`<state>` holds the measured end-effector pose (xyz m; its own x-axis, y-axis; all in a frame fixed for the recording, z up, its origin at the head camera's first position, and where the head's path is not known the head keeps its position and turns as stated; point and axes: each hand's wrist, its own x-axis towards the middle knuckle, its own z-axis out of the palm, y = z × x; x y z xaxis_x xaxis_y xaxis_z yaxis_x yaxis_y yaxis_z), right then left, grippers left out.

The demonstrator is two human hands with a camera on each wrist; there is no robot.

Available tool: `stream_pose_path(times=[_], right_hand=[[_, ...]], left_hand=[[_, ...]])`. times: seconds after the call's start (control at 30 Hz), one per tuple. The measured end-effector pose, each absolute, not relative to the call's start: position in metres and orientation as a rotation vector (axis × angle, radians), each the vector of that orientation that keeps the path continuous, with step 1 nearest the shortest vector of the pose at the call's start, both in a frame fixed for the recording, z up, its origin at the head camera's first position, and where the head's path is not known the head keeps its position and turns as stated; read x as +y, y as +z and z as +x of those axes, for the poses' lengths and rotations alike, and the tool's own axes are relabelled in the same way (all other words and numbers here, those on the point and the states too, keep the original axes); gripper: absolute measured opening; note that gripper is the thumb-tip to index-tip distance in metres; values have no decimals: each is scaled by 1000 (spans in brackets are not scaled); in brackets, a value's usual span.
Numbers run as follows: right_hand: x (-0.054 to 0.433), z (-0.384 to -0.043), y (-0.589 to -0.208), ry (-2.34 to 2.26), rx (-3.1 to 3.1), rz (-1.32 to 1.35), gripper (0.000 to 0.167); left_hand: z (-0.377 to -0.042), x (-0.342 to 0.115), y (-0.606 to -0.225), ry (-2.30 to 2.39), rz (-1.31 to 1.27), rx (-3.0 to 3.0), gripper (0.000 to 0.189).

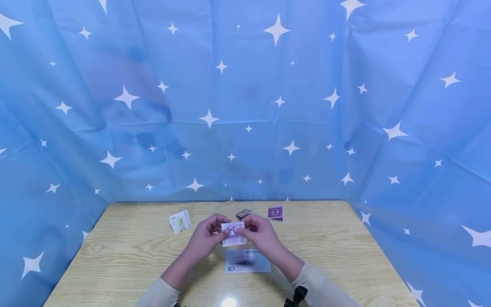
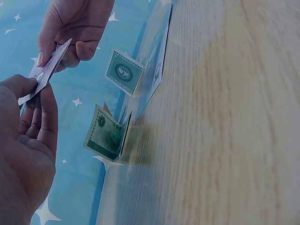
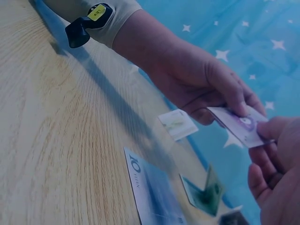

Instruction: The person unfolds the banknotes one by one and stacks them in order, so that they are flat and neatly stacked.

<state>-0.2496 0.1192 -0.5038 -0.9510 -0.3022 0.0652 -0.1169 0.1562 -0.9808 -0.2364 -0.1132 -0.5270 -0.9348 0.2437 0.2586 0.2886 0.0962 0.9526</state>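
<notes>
— Blue cloth (image 1: 249, 164) printed with white stars stood behind a wood-grain table (image 1: 326, 256). What did the hands hold?

— One squarish purple note (image 1: 233, 240) marked 5, raised above the tabletop. The left hand (image 1: 206, 237) pinched one side, its thumb on the printed face; the right hand (image 1: 265, 237) pinched the opposite side in the same manner.

— And what lay nearest?

— A bluish 10-yuan note (image 1: 247, 261), spread flat just on the wearer's side of the hands.

— Which items lay farther off?

— Beyond the hands, a small dark note (image 1: 243, 213), partly hidden; to its right, a folded purple piece (image 1: 275, 212); and, beside the left hand but apart from it, a pale note (image 1: 180, 221) marked 1.
</notes>
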Motion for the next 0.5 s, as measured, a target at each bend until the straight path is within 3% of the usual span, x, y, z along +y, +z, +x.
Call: stream_pose_path(times=[0.5], right_hand=[[124, -248, -502, -1909, 2270, -415, 18]], left_hand=[[-235, -111, -525, -2011, -597, -2355, 43]])
